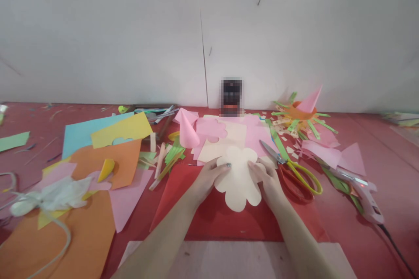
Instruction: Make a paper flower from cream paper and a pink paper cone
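Observation:
Both of my hands hold a cream paper flower cut-out (238, 183) with rounded petals, above a red sheet (203, 222). My left hand (209, 178) pinches its left side, thumb on top. On the other side my right hand (266, 176) grips the edge the same way, its fingers partly behind the paper. Scissors (294, 170) with yellow and red handles lie just right of my right hand. Beyond the flower are pink and cream paper sheets (240, 135). A pink paper cone (187, 130) stands to their left.
A pink glue gun (362, 192) with a black cord lies at right. Behind it sits an orange and green paper piece (299, 113) topped with a pink cone. Orange sheets (88, 222), a yellow sheet (121, 130) and a white cable (63, 231) cover the left. A white panel (131, 43) borders the back.

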`<state>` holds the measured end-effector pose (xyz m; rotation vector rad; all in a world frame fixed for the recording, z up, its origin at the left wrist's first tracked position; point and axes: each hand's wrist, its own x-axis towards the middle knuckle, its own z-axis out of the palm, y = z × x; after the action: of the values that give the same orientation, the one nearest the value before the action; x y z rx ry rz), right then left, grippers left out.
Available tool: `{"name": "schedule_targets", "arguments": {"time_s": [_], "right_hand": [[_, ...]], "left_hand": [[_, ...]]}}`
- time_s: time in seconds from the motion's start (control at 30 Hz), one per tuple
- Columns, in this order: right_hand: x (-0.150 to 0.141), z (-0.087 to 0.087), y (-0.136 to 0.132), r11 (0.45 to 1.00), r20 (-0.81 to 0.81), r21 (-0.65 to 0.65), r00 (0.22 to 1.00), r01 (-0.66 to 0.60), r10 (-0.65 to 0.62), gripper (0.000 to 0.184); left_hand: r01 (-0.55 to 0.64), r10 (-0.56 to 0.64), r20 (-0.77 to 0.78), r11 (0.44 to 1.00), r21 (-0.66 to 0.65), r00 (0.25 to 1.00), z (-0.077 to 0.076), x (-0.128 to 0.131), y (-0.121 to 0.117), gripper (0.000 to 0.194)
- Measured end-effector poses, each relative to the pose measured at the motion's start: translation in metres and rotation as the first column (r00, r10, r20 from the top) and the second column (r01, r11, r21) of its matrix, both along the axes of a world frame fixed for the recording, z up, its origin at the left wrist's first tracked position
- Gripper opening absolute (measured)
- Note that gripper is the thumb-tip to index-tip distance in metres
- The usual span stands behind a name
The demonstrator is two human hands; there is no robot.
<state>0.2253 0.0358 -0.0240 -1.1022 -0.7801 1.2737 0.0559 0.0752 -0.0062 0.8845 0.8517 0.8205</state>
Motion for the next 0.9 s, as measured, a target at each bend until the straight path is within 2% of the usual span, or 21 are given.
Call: {"name": "schedule_targets", "arguments": {"time_s": [0.17,0.3,0.53,0.73,0.9], "right_hand": [[-0.002,0.010,-0.002,0.997,-0.008,0.001,0.997,-0.073,0.073,0.020],[-0.003,0.015,-0.003,0.992,-0.068,-0.009,0.990,-0.125,0.124,0.021],[0.003,0.009,-0.003,0.986,-0.086,-0.027,0.983,-0.167,0.164,0.025],[0.002,0.006,-0.003,0.985,-0.073,-0.079,0.987,-0.150,0.145,0.024],[0.002,0.004,0.000,0.991,-0.106,-0.102,0.991,-0.092,0.081,0.025]], "left_hand": [[-0.014,0.020,0.146,0.999,-0.041,0.989,0.001,-0.001,0.001,0.012],[-0.014,0.026,0.168,0.997,-0.074,0.985,0.002,-0.004,0.002,0.011],[0.153,-0.143,0.125,0.985,-0.078,0.982,0.004,-0.005,0.000,0.017],[0.157,-0.147,0.126,0.985,-0.075,0.981,0.005,-0.004,0.000,0.017],[0.172,-0.160,0.187,0.984,-0.046,0.969,0.004,-0.004,0.001,0.017]]}}
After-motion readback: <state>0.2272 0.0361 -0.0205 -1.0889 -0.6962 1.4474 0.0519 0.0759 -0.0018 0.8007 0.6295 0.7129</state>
